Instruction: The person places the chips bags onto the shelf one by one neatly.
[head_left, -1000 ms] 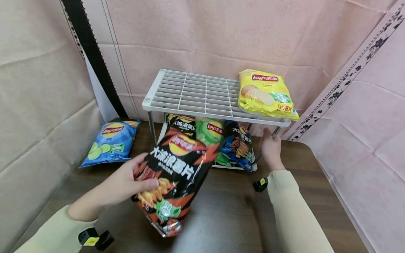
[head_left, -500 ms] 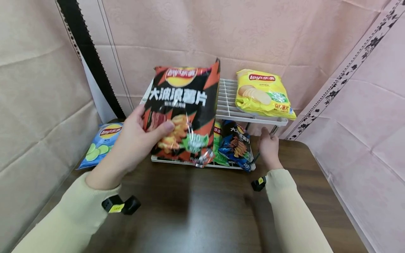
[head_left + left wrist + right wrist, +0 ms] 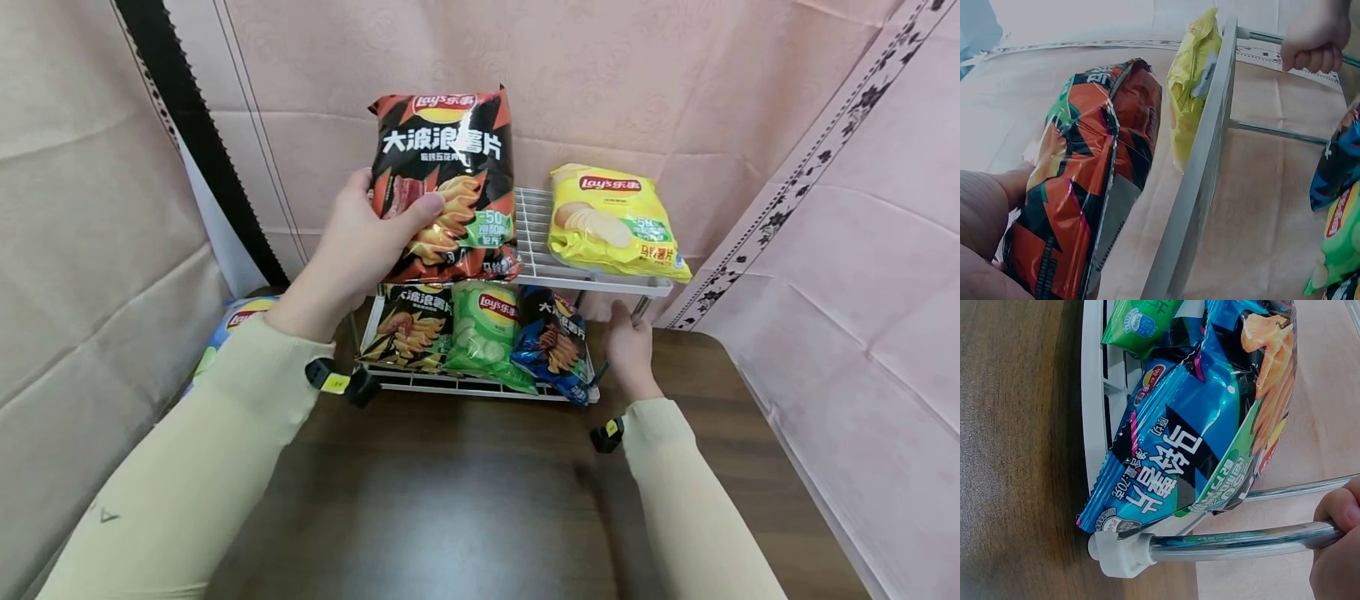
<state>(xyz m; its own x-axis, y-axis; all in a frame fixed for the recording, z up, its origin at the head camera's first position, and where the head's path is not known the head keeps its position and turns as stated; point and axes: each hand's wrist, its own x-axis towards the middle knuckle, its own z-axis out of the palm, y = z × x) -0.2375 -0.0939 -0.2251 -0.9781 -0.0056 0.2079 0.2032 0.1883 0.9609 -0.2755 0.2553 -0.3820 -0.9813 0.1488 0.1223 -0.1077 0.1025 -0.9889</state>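
Note:
My left hand [image 3: 375, 229] grips the left side of a black and orange chip bag [image 3: 450, 192], thumb across its front. The bag stands upright over the left part of the white rack's upper shelf [image 3: 534, 225]; in the left wrist view a gap shows between the bag [image 3: 1079, 187] and the shelf edge [image 3: 1200, 169]. My right hand [image 3: 630, 350] holds the rack's right front metal post; its fingers curl round the post [image 3: 1241, 544] in the right wrist view. A yellow chip bag [image 3: 615, 221] lies on the upper shelf's right end.
On the rack's lower shelf [image 3: 472, 386] are a black bag [image 3: 415, 329], a green bag [image 3: 483, 333] and a blue and black bag [image 3: 555, 346]. A blue bag [image 3: 243, 312] lies on the brown table [image 3: 465, 500] at the left, partly behind my left arm. Pink cloth hangs behind.
My left hand has lifted the black and orange bag up and away from me, from in front of the rack to above its upper shelf. My right hand still holds the post.

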